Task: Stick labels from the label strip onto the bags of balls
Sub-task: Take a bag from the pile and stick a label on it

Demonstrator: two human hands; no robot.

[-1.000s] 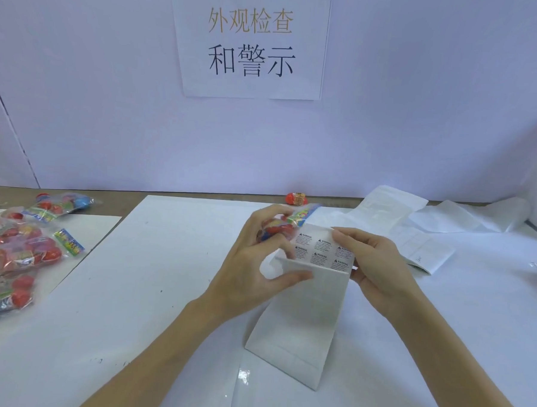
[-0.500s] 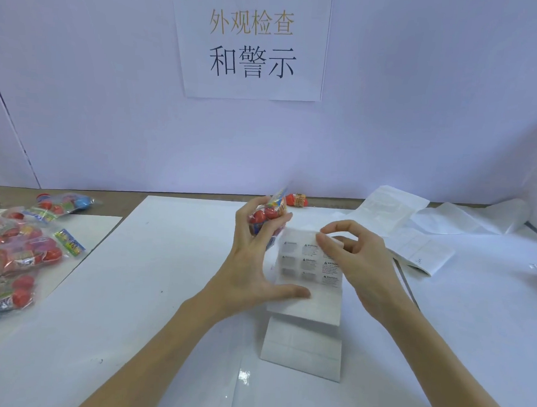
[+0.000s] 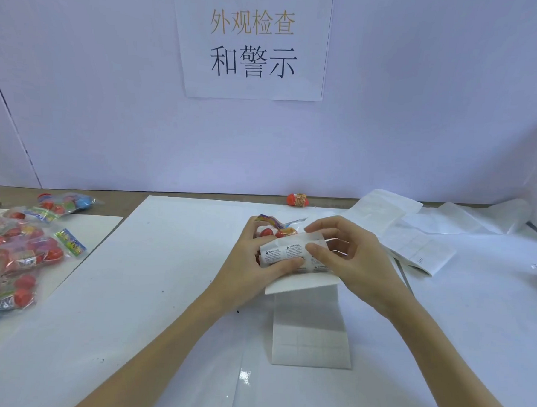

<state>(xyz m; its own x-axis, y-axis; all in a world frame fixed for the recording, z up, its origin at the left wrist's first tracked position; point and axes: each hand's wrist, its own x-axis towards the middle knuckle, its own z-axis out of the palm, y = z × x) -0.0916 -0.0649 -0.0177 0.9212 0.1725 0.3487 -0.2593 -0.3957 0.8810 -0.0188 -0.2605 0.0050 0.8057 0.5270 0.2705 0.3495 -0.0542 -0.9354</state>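
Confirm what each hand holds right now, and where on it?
Left hand holds a bag of balls and, with its thumb, the label strip at its top left. Right hand pinches the strip's top right.

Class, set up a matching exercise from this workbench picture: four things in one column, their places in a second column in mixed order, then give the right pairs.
Things:
1. label strip
2. pile of ball bags
3. loose red ball
4. paper sign

Places:
A. on the wall
B. far left of the table
C. held in both hands
D. by the wall, behind the hands

Pairs: 1-C, 2-B, 3-D, 4-A
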